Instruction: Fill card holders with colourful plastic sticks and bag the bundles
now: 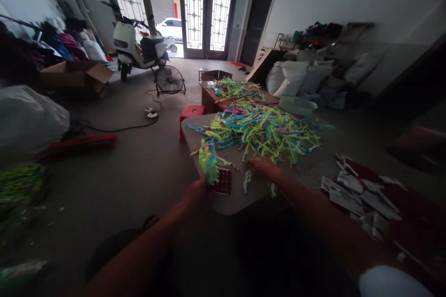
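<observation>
My left hand (200,189), at the near left edge of the grey table (230,202), is closed around a bundle of green and blue plastic strips (209,162). The strips fan upward from the fist. Right beside that hand is a dark red board with rows of small pits (224,181). My right hand (263,166) is over the table in front of the large pile of green, blue and pink strips (261,127). Its fingers look pressed together, but what is between them is too blurred to name. A pale blue-white strip (247,182) is just below it.
Beyond the table stand a red stool (192,111) and a second, brown table (209,97) with more strips. Red and white card pieces (358,185) lie on the right. A floor fan (169,80), a scooter (139,46) and white sacks (291,76) are farther back.
</observation>
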A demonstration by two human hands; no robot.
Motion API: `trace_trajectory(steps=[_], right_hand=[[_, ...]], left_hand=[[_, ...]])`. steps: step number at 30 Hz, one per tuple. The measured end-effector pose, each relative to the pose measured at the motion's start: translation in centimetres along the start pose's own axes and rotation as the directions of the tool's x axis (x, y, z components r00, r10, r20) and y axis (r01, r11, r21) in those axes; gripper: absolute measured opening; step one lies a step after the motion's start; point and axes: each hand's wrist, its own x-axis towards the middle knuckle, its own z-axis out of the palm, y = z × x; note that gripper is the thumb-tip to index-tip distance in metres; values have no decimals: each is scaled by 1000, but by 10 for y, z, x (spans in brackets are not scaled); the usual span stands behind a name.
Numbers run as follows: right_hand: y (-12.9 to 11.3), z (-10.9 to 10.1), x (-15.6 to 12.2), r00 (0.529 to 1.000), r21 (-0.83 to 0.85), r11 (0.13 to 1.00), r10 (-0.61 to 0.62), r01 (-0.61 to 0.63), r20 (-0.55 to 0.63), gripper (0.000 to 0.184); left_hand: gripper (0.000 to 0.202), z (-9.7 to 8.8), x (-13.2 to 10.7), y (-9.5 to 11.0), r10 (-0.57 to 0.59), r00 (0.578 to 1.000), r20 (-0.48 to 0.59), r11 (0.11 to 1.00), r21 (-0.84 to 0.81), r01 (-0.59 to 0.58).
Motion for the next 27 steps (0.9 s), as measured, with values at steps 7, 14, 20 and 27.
trace_trajectory(steps=[7,14,20,27], right_hand=[[2,-2,-3,999,-77,997,-29,31,32,35],[1,-6,-1,995,-109,989,-100,101,8,29],[8,-7,-10,990,-67,992,-110,104,-91,28],[-26,22,-33,933,613,787,161,76,-322,27]], left_hand=[[21,-1,0,3,-26,1000,-15,999,30,26],[21,2,0,-1,-1,1000,-7,1000,6,1],[25,3,-1,-1,22,999,-30,1000,5,-22],[27,-6,-2,9,-2,1000,-7,999,54,3]])
